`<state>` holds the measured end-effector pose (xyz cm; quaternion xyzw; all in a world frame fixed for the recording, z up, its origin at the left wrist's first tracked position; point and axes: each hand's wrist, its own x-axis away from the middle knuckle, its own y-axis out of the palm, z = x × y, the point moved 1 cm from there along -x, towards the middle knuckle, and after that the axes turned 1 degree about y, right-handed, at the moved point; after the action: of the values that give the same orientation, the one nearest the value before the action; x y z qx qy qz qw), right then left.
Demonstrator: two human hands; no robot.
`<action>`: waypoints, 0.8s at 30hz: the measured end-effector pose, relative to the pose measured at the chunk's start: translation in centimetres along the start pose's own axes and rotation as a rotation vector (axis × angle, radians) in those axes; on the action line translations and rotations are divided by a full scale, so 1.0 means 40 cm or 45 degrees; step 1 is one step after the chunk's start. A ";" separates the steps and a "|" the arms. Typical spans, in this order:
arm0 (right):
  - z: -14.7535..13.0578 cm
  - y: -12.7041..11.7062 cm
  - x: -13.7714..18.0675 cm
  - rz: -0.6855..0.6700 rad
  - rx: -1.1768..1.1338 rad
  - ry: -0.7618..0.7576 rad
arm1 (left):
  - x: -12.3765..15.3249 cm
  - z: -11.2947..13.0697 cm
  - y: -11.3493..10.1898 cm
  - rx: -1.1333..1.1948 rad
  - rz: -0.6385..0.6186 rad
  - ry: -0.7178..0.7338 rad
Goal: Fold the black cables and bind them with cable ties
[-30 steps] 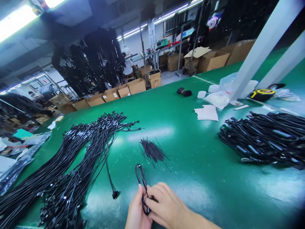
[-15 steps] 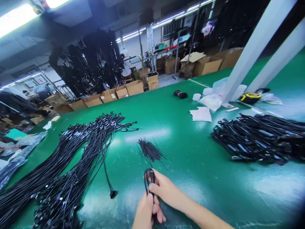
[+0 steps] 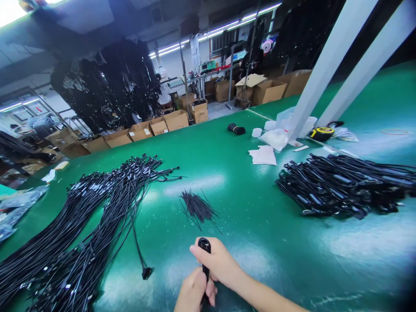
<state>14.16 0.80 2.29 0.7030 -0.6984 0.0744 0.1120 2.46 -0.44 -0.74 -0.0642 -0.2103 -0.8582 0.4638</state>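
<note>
Both hands grip one coiled black cable (image 3: 204, 248) at the near edge of the green table (image 3: 253, 208). My right hand (image 3: 218, 263) wraps the upper part of the coil, whose loop end sticks up above the index finger. My left hand (image 3: 194, 295) closes on the lower part, at the frame's bottom edge. A small pile of black twist ties (image 3: 196, 208) lies just beyond the hands. One loose cable with a plug end (image 3: 146, 272) trails off to the left.
A large spread of straight black cables (image 3: 81, 225) covers the left side. A heap of bundled cables (image 3: 344, 186) lies at the right. White papers (image 3: 262, 156), plastic bags (image 3: 279, 134), a yellow tape measure (image 3: 321, 132) and slanted white posts (image 3: 321, 69) stand further back. Cardboard boxes (image 3: 169, 123) line the floor.
The long cable loop has been gathered into a shorter, tighter coil between the hands. My right hand moved up over the coil's top. The view shifted slightly to the right.
</note>
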 end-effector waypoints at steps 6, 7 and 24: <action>-0.014 -0.124 -0.024 -0.155 0.614 -0.068 | -0.023 -0.025 -0.050 0.002 0.115 -0.030; -0.020 -0.163 -0.039 -0.063 0.737 -0.083 | -0.028 -0.023 -0.058 0.127 0.143 -0.044; 0.009 -0.278 -0.045 0.579 1.236 -0.294 | -0.035 -0.010 -0.037 0.553 0.229 -0.013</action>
<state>25.22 2.43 0.87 0.5088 -0.7260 0.3328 -0.3216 2.06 1.19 -1.99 0.0142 -0.3858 -0.7477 0.5403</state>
